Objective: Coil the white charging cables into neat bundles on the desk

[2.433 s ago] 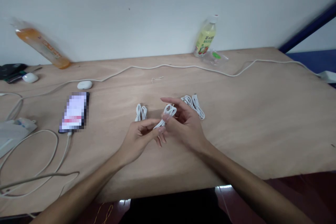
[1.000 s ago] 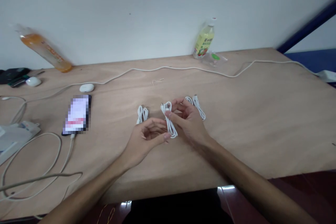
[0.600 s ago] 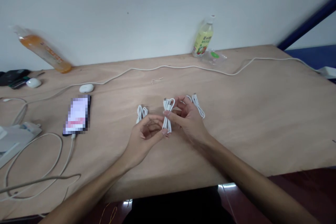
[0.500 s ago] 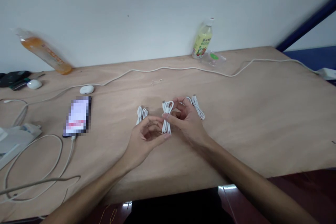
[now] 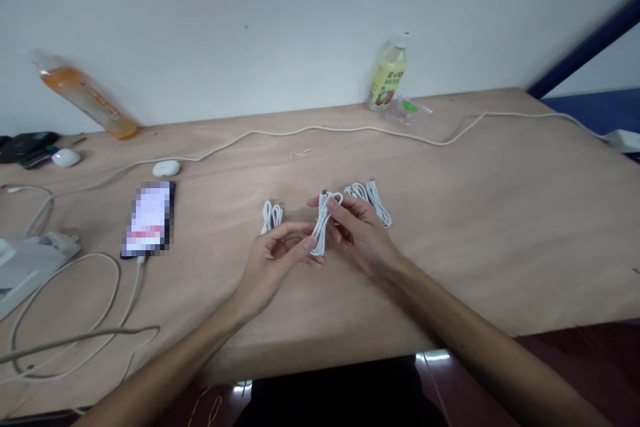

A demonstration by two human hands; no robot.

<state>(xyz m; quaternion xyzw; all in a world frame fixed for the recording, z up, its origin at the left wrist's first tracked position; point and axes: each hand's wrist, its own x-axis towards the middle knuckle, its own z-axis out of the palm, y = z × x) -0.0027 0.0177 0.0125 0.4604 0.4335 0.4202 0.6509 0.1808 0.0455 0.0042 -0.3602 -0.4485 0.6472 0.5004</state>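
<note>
A folded bundle of white charging cable (image 5: 320, 233) is held up between my two hands, slightly tilted. My left hand (image 5: 273, 260) pinches its lower end between thumb and fingers. Higher up, the thumb of my right hand (image 5: 363, 230) presses on the front, with the fingers behind it. A plug shows at the bundle's top. Another coiled white cable (image 5: 273, 213) lies on the table just beyond my left hand. Behind my right hand rests more coiled white cable (image 5: 379, 205), partly hidden by that hand.
A phone (image 5: 149, 217) with a cord plugged in lies at left, near a white earbud case (image 5: 166, 168). An orange drink bottle (image 5: 90, 103) and a yellow-green bottle (image 5: 389, 77) lean on the wall. One long white cord (image 5: 370, 129) crosses the table's back.
The held cable bundle has tilted, its top shifting right. My right thumb has moved up to its upper part, and my left thumb has come onto its lower front.
</note>
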